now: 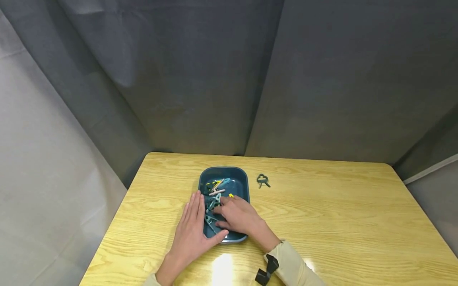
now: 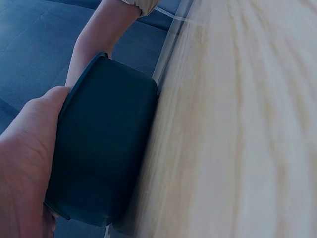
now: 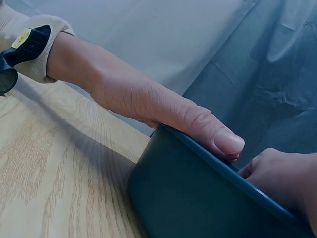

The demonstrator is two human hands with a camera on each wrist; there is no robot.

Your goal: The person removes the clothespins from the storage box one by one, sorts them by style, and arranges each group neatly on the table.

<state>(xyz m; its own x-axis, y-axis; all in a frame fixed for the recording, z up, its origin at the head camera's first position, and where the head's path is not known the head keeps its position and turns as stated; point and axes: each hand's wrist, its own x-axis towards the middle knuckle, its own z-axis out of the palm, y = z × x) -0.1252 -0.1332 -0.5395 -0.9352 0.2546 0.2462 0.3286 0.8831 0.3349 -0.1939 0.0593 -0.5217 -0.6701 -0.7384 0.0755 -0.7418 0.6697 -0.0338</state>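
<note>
A dark blue-green plastic bin [image 1: 239, 171] stands on the table with several small plastic clips in it. My left hand [image 1: 191, 232] lies along its left side with straight fingers; the thumb rests across the near rim, which shows in the right wrist view too. My right hand [image 1: 237, 214] reaches down into the bin, its fingertips among green clips [image 1: 210, 220] and the thumb apart from the fingers. Farther back inside lie a pale pink clip [image 1: 216, 192] and a light blue clip [image 1: 225, 182]. Some yellow pieces [image 1: 231, 195] show beside the right hand.
A dark green clip [image 1: 263, 180] lies on the wooden table [image 1: 322, 210], right of the bin. Grey curtains [image 1: 200, 79] hang behind the table's back edge. A black strap device [image 1: 266, 271] sits on the right sleeve.
</note>
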